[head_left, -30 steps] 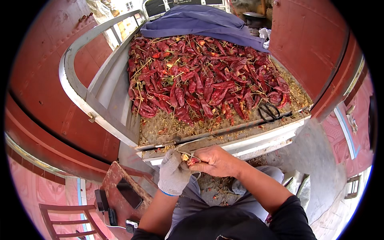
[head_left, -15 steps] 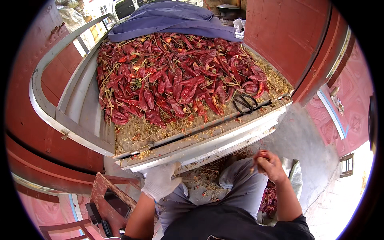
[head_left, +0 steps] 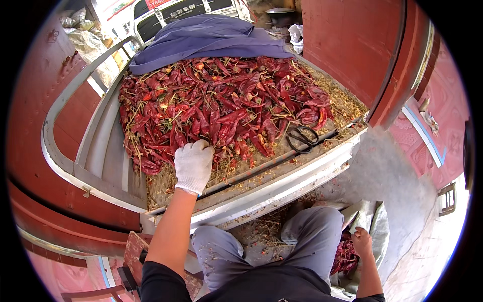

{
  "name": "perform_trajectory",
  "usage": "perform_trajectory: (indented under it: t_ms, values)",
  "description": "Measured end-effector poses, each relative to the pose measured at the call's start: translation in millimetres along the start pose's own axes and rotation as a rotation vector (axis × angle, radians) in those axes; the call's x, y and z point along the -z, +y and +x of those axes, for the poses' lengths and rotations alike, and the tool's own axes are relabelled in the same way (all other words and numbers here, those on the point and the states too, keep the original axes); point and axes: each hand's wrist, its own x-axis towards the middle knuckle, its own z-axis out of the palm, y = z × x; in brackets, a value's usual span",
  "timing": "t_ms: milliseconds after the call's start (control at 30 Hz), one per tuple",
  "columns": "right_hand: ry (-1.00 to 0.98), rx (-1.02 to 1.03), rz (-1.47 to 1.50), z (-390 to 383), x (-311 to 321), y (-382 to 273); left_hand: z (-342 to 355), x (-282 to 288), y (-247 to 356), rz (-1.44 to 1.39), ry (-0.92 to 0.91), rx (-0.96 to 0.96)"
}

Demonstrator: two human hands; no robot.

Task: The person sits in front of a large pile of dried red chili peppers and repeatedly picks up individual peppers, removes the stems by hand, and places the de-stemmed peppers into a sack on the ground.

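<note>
A large heap of dried red chili peppers (head_left: pixel 234 108), with stems among them, covers the truck bed (head_left: pixel 282 166). My left hand (head_left: pixel 193 163), in a white knit glove, reaches to the heap's near edge. Its fingers curl down onto the peppers, and whatever lies under them is hidden. Low on the right, my bare right hand (head_left: pixel 361 241) is closed above an open pale sack (head_left: pixel 370 216) beside my leg. More red chili peppers (head_left: pixel 345 254) lie inside the sack. I cannot make out anything in that fist.
Black-handled scissors (head_left: pixel 302 138) lie near the bed's edge, right of the heap. Blue-purple cloth (head_left: pixel 206 40) covers the heap's far end. A metal side rail (head_left: pixel 53 131) curves along the left. Red doors (head_left: pixel 352 55) flank the bed, and a wooden stool (head_left: pixel 136 249) stands lower left.
My left hand has moved up and forward from below the bed's edge onto the peppers, its fingers now curled. My right hand has gone down and right, from before my knee to the sack.
</note>
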Motion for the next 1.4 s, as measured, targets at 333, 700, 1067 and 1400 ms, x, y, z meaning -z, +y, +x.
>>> perform_trajectory:
  t_ms: [333,700,1067,1400]
  values:
    - [-0.338,0.495,0.777,-9.3,-40.5,-314.0,-78.2,78.8,108.0,-0.668,-0.199,0.418]
    - [-0.84,0.537,0.691,-42.3,-60.8,-356.4,-134.4,110.5,121.0,-1.154,-0.235,0.547]
    - [-0.632,1.145,0.382,-52.2,-50.4,-363.2,-170.3,99.4,130.3,-2.019,-0.353,1.042]
    - [-0.898,0.745,0.683,-37.9,-68.3,-333.3,-174.4,58.0,147.7,-2.209,-0.225,1.287]
